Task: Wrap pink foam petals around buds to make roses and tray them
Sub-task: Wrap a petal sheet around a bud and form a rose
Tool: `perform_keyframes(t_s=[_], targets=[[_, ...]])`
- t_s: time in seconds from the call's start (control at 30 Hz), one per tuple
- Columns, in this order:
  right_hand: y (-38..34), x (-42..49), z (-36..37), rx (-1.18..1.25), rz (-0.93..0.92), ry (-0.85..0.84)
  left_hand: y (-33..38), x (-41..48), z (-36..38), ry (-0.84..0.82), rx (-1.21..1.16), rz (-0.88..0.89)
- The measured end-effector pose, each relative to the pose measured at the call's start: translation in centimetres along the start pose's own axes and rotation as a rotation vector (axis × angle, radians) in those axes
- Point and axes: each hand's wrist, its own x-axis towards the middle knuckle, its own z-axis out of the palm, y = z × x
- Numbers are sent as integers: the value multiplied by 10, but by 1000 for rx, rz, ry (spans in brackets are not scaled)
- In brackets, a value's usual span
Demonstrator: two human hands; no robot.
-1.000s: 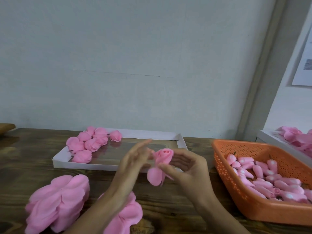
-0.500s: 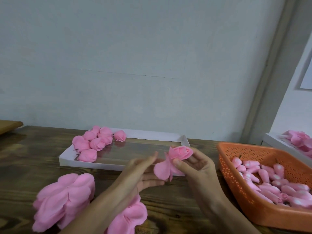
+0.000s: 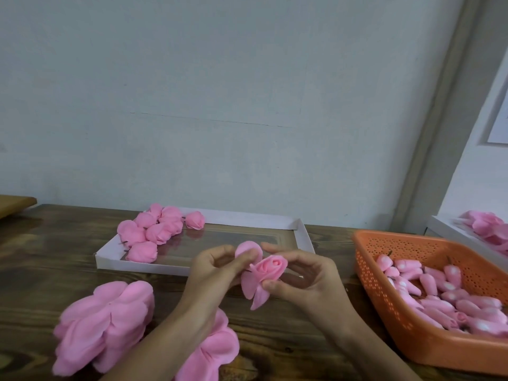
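Observation:
A half-wrapped pink foam rose (image 3: 268,269) sits between my hands above the table, its loose petals hanging below. My right hand (image 3: 305,279) pinches the rose at its base with thumb and fingers. My left hand (image 3: 213,273) holds a loose outer petal (image 3: 247,250) folded up against the rose's left side. Several finished roses (image 3: 154,232) lie at the left end of the white tray (image 3: 301,232) behind my hands. An orange basket (image 3: 368,273) on the right holds several pink buds (image 3: 439,287).
Two stacks of flat pink petal pieces lie on the wooden table, one at front left (image 3: 107,323) and one under my left forearm (image 3: 217,350). A second white tray with pink flowers (image 3: 486,226) stands at far right. A wall rises close behind the table.
My left hand rose from below the rose and now folds a petal up against it. The rose turned in my right hand, its face now toward me.

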Motion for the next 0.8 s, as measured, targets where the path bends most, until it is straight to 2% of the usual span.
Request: perform_keyframes(t_s=[0.07,0.27,0.5,0.8], targets=[[-2,-1,3,-54,14,-26,0,-4,4,43,92,102],[-7,-2,6,-190,76,20,1,-9,7,11,90,288],[-10,-2,6,-214,56,73,5,-10,6,-102,98,341],[-9,0,6,-176,11,104,6,-3,-2,-177,235,398]])
